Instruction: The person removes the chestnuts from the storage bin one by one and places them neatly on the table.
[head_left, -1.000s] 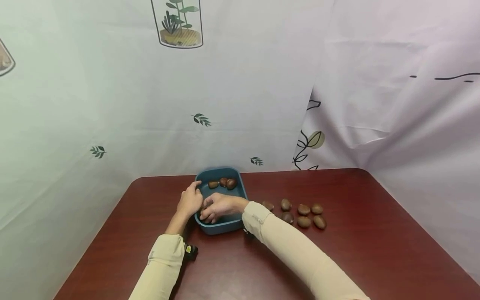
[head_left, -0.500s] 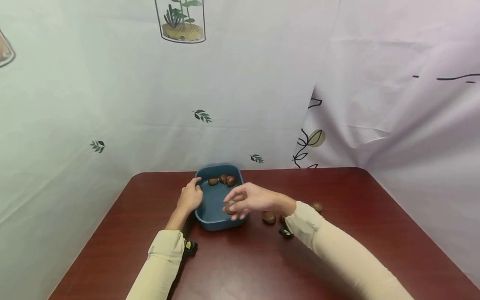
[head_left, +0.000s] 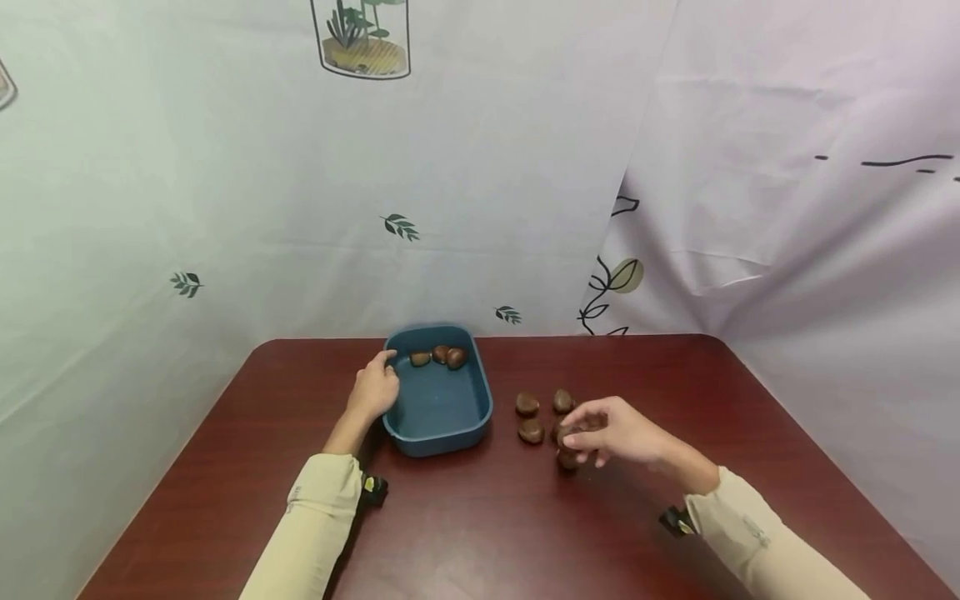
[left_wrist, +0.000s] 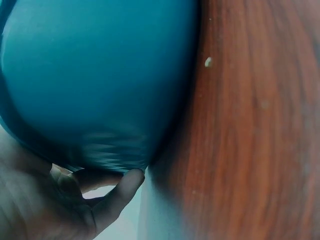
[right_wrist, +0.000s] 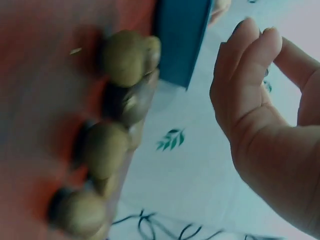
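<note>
A blue box [head_left: 438,437] stands on the table, with several brown chestnuts [head_left: 455,358] grouped at its far end. My left hand [head_left: 374,388] grips the box's left wall near the far corner. In the left wrist view a fingertip [left_wrist: 132,181] presses against the blue outer wall. To the right of the box, my right hand [head_left: 622,429] is over loose chestnuts [head_left: 531,431] on the table. Its fingers are curled together around a chestnut, mostly hidden; only dark bits show past the fingers in the right wrist view.
Several chestnuts [right_wrist: 105,147] stand in rows in the right wrist view, blurred. The dark red table [head_left: 465,533] ends at a white curtain [head_left: 480,167] with leaf prints. A small pale speck [left_wrist: 208,62] lies on the wood.
My right hand has lifted a chestnut out of the box's near left corner and carried it right, to the loose chestnuts. My left hand has stayed at the box.
</note>
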